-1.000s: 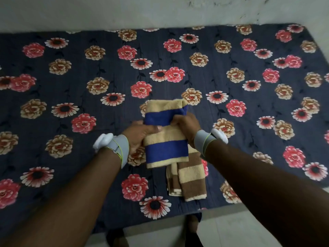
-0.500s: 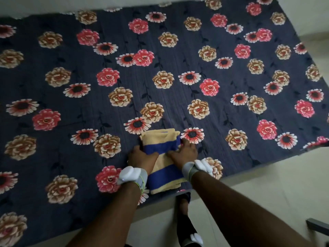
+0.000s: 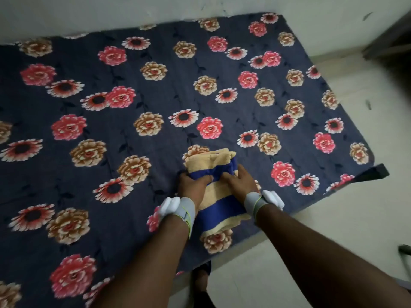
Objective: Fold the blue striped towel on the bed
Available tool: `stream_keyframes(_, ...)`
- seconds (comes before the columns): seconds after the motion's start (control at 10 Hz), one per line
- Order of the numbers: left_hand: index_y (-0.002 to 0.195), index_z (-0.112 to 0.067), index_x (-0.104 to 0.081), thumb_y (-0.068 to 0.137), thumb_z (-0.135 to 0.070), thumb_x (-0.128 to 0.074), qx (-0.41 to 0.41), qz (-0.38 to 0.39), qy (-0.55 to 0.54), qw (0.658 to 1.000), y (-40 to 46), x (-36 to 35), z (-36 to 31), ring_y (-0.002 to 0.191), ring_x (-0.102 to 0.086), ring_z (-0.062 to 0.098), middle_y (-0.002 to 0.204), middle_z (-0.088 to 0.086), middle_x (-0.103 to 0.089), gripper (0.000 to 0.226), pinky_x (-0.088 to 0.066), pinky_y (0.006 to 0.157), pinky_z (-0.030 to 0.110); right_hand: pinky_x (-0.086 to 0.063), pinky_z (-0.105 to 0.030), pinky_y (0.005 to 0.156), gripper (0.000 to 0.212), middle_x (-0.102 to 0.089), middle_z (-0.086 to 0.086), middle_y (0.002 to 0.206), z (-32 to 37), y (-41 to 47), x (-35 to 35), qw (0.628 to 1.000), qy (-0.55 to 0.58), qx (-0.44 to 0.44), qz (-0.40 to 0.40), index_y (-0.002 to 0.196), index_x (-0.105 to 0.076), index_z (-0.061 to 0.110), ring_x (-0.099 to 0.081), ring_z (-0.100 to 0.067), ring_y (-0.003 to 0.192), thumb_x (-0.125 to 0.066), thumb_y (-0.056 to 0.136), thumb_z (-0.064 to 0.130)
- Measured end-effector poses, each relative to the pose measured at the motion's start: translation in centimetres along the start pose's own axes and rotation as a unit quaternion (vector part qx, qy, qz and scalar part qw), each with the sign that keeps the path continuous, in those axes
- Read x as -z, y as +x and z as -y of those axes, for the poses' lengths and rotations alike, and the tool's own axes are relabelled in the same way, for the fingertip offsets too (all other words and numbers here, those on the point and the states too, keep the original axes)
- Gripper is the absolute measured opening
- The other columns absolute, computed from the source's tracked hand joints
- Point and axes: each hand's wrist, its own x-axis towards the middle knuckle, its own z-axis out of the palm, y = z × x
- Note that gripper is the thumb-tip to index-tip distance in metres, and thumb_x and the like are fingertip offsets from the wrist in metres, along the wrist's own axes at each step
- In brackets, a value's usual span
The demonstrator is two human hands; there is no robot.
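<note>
The blue striped towel (image 3: 220, 210), folded into a thick tan-and-blue bundle, lies on the bed (image 3: 155, 134) close to its near edge. My left hand (image 3: 192, 185) grips its left side at the upper blue stripe. My right hand (image 3: 241, 182) presses and holds the right side of the same stripe. Both wrists carry grey bands with white devices. The brown striped towel seen a second ago is hidden, and I cannot tell whether it lies under the bundle.
The bed has a dark navy sheet with red and tan flowers. A pale wall (image 3: 155, 10) runs behind it, pale floor (image 3: 355, 196) lies to the right and front. A foot in a sandal (image 3: 201, 278) shows below the bed edge.
The towel bundle was lifted in both hands and is now down on the bed near its edge. The camera view shifted, and the brown striped towel dropped out of sight.
</note>
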Motion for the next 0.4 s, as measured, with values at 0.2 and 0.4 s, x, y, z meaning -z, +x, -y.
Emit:
stream_keyframes(0.2, 0.128, -0.010, -0.042, 0.067, -0.040, -0.078, -0.074, -0.035, 0.201, 0.976, 2.1, -5.1, 1.0, 0.111, -0.060, 0.039, 0.126, 0.016, -0.062, 0.077, -0.050, 0.089, 0.039, -0.036, -0.024, 0.085, 0.053, -0.056, -0.010, 0.135, -4.0, 4.3, 2.7, 0.998, -0.053, -0.036, -0.002, 0.138, -0.040, 0.014, -0.053, -0.031, 0.122, -0.060, 0.089, 0.020)
stream_keyframes(0.4, 0.116, -0.009, -0.043, 0.059, -0.043, -0.082, -0.129, -0.031, 0.280, 0.951, 1.7, -3.2, -0.9, 0.102, -0.062, 0.040, 0.116, 0.017, -0.062, 0.077, -0.054, 0.084, 0.042, -0.041, -0.041, 0.103, 0.072, -0.045, -0.015, 0.143, -2.3, 3.6, 2.0, 0.990, -0.120, -0.033, -0.067, 0.144, -0.031, 0.015, -0.046, -0.035, 0.129, -0.064, 0.083, 0.035)
